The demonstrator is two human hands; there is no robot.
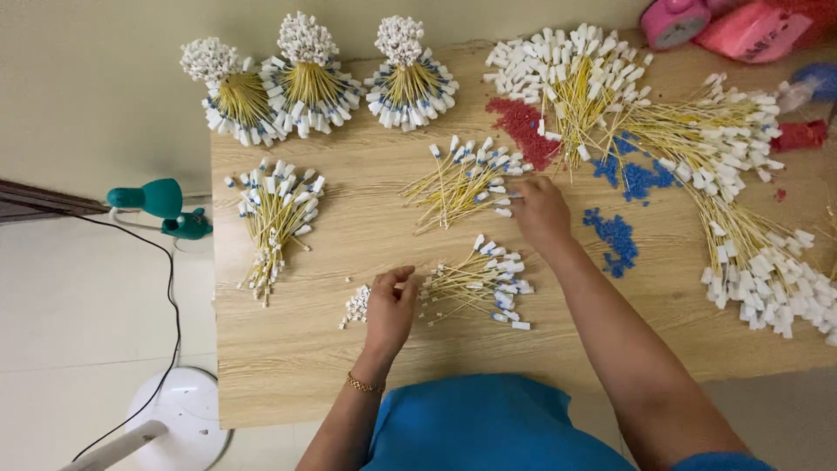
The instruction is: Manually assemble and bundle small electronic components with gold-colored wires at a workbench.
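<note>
Fingers (399, 281) pinch white connectors (356, 306); right hand (539, 212) touches yellow wires (460, 181).

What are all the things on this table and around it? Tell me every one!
Bundled wire bunches: three, yellow with white tips, back left of table.
Loose wire piles near the hands: three, yellow, white and blue, left and middle.
Big wire heap: one, yellow and white, right side.
Tiny white pieces: small cluster, by the left hand.
Red beads: one patch, back middle.
Blue beads: several patches, right of middle.
Pink tape roll: one, back right corner.
Table: one, light wood.
Green lamp: one, left of table.
White fan base: one, floor.
Left hand: gold bracelet, beside front pile.
Right hand: touching middle pile.
</note>
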